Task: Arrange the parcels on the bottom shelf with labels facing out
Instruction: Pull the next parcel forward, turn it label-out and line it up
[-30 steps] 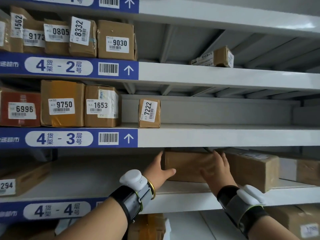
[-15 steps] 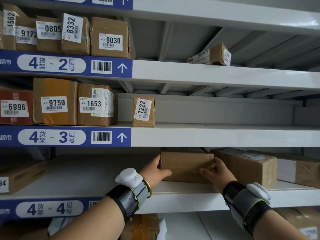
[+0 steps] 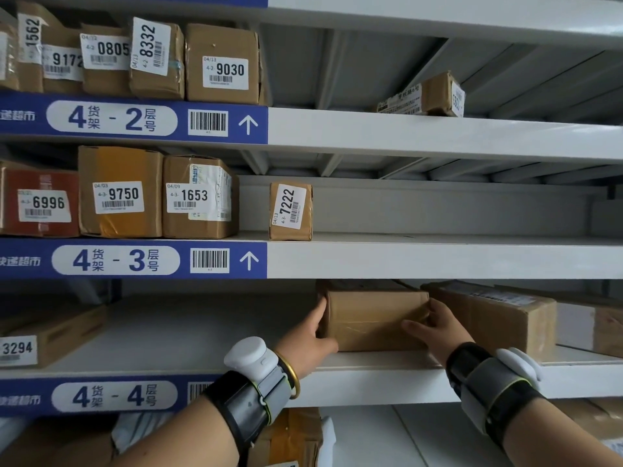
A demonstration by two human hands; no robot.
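1. My left hand (image 3: 312, 337) presses flat against the left end of the plain brown parcel (image 3: 372, 320).
2. The parcel sits lower centre of the frame on the 4-4 shelf (image 3: 387, 375), no label showing.
3. My right hand (image 3: 435, 326) clasps its right front corner.

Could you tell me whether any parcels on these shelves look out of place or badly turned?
Yes. The parcel held between the left hand and right hand shows a plain front without a number label. On shelf 4-2, one small parcel lies alone, angled, its label facing sideways.
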